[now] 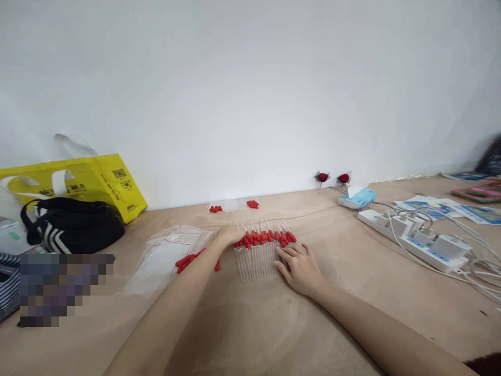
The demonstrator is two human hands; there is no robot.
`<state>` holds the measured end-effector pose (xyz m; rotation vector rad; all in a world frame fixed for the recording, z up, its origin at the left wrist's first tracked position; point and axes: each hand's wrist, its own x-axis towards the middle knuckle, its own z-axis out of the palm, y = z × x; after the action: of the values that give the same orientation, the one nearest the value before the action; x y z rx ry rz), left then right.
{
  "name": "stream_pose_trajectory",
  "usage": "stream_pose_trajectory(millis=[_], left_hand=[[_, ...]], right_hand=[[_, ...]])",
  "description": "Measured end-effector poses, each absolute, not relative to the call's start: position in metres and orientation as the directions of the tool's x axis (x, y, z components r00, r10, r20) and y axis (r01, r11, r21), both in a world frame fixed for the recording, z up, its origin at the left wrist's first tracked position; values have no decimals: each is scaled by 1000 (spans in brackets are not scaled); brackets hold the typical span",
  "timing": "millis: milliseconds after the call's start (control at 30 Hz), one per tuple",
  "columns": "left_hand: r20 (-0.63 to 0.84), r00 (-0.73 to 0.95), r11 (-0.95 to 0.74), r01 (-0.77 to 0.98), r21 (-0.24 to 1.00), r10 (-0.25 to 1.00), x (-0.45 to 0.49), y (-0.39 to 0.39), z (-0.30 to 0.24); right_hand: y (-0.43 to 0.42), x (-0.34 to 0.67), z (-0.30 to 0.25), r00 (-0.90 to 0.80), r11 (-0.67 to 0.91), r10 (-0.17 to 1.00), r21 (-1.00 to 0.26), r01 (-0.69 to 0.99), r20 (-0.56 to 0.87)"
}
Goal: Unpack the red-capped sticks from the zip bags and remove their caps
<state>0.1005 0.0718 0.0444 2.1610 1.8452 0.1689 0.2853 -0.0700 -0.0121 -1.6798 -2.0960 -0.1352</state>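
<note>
left hand [229, 236] curled, grasp unclear, 9 o'clock | right hand [300, 270] flat, released, 4 o'clock | clear red-capped plastic tubes [255, 262] aligned between them

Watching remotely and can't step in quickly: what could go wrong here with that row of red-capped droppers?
1. The droppers lie loose, side by side, between the left hand and the right hand. An uneven push could fan them or roll them out of line.
2. Loose red caps lie by the left forearm, which might sweep them under the clear bags.
</note>
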Motion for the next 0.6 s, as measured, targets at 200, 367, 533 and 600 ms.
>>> stream_pose_trajectory(millis=[200, 367, 533, 600], left_hand=[[-1, 151, -146, 956, 253, 989, 96, 52, 66], [148, 301, -329, 913, 240, 942, 71, -1, 71], [488, 640, -758, 649, 70, 593, 40, -47, 43], [568, 652, -803, 595, 25, 501, 34, -56, 29]], right_hand=[[-71, 285, -12, -157, 256, 897, -197, 947, 412], [-69, 287, -15, -122, 272, 854, -234, 933, 506], [-70, 288, -14, -115, 418, 708, -282, 864, 696], [-73, 286, -11, -187, 521, 644, -246, 817, 742]])
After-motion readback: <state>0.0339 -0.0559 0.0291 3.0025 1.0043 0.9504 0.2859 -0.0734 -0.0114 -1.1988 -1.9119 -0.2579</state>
